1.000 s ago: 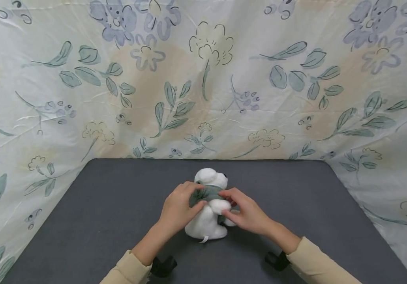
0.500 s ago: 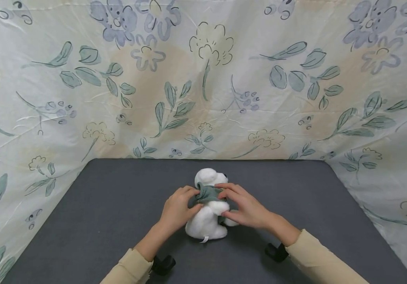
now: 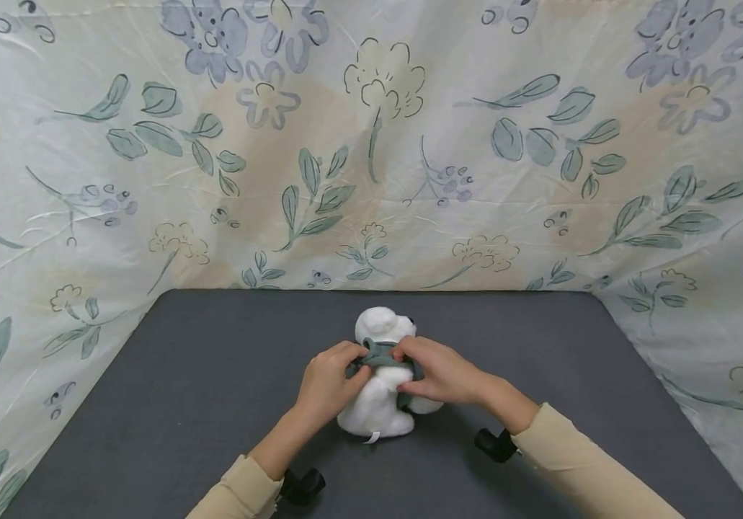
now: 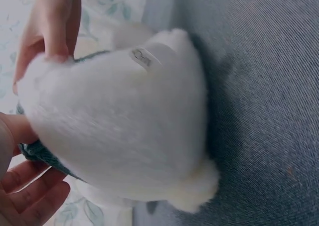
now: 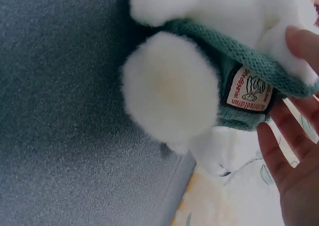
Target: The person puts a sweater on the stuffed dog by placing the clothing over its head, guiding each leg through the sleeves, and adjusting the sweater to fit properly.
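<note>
A white plush toy [image 3: 377, 411] sits upright on the grey table, its back toward me and its dark nose pointing right. Around its upper body is a green knitted sweater [image 3: 380, 355], bunched below the head. My left hand [image 3: 328, 378] pinches the sweater's left side; its thumb lies by the plush back in the left wrist view. My right hand [image 3: 439, 371] grips the sweater's right side, with the thumb against the toy's arm. In the right wrist view, a printed patch [image 5: 250, 90] shows on the sweater's front. The face is mostly hidden.
The dark grey tabletop [image 3: 228, 346] extends around the toy. A flower-printed cloth [image 3: 319, 180] hangs behind the table and along both sides. Black wrist devices [image 3: 303, 486] sit beneath the forearms, close to the table.
The sweater has bunched into a narrower band near the neck. My right hand has shifted slightly up and left, its index finger now more bent. The toy stays in place.
</note>
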A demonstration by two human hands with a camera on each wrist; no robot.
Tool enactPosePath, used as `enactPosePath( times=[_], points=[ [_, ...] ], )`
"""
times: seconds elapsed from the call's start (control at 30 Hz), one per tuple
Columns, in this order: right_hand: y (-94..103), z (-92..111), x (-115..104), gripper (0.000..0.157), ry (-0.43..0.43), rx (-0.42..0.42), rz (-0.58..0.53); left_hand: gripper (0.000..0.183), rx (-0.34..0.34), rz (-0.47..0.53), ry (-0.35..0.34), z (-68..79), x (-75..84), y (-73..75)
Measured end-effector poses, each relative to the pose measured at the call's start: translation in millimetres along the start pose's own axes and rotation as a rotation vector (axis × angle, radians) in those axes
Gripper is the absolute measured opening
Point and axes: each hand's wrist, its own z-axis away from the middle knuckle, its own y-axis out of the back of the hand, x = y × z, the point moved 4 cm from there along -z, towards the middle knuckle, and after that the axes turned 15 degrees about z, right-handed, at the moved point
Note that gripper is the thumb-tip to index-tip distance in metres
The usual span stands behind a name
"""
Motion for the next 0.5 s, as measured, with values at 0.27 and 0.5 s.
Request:
enactPosePath(
  times=[0.27, 0.5],
  points=[
    [0.6, -3.4, -1.9, 0.057, -0.025, 0.017, -0.038, 0.012, -0.001, -0.002, -0.064, 0.4, 12.6, 1.6],
    [-0.2, -3.7, -3.0, 0.055, 0.057, -0.007, -0.008, 0.011, 0.026, -0.019, -0.131, 1.5, 17.8, 1.3]
  ],
)
